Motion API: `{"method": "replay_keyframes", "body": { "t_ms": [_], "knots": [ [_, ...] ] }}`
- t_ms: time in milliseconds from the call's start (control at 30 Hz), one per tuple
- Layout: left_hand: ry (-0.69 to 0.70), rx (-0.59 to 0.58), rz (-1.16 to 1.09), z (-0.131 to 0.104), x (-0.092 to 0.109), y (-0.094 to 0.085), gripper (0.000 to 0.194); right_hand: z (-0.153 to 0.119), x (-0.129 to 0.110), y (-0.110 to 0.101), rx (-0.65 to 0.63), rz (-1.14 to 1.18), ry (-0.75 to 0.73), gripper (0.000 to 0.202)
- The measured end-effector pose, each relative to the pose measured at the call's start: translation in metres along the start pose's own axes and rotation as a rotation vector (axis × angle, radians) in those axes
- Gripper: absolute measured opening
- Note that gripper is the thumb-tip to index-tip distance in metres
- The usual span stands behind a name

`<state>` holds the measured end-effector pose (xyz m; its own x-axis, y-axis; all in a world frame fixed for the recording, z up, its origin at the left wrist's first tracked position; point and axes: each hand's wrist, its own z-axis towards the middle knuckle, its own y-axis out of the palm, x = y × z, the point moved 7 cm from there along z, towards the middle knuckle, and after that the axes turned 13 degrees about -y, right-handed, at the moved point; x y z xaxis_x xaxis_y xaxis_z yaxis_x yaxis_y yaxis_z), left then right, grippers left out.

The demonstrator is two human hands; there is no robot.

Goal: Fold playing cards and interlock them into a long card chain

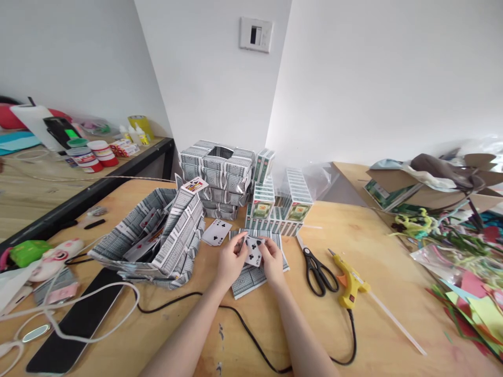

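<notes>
A playing card with black club marks is held between both hands. My left hand pinches its left edge and my right hand pinches its right edge. Under the hands lies a flat panel of grey patterned cards on the wooden table. Two loose cards rest just left of the panel. Further left is an open box built of cards, with loose cards inside. Behind it stands a larger card-built structure.
Stacked green card packs stand behind the hands. Black scissors and a yellow glue gun with a glue stick lie to the right. A black cable crosses under the forearms. Coloured paper lies far right.
</notes>
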<state>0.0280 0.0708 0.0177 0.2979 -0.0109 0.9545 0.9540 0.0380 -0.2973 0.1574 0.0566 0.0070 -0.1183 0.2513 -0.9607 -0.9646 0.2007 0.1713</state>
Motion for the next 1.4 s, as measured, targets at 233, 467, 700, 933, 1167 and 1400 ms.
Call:
{"method": "replay_keyframes", "body": {
  "t_ms": [233, 467, 700, 933, 1167, 1400],
  "knots": [
    [0.032, 0.013, 0.024, -0.001, 0.003, -0.002, 0.031, 0.003, 0.004, 0.002, -0.071, -0.1, -0.038, 0.024],
    [0.018, -0.022, -0.04, 0.0, 0.001, -0.001, 0.034, 0.003, 0.003, 0.001, -0.076, -0.336, -0.17, 0.02],
    [0.028, -0.035, -0.041, 0.002, 0.004, -0.001, 0.02, 0.0, -0.006, 0.01, -0.118, -0.148, -0.175, 0.032],
    [0.015, -0.044, -0.075, 0.002, 0.002, -0.002, 0.02, 0.002, 0.005, -0.003, -0.009, -0.133, -0.047, 0.035],
    [0.03, -0.003, -0.088, 0.0, 0.002, -0.004, 0.03, 0.003, 0.008, -0.006, 0.028, -0.118, -0.06, 0.037],
    [0.029, -0.049, -0.048, 0.0, 0.002, -0.001, 0.026, 0.003, -0.001, -0.007, 0.023, -0.152, -0.09, 0.028]
  ]
}}
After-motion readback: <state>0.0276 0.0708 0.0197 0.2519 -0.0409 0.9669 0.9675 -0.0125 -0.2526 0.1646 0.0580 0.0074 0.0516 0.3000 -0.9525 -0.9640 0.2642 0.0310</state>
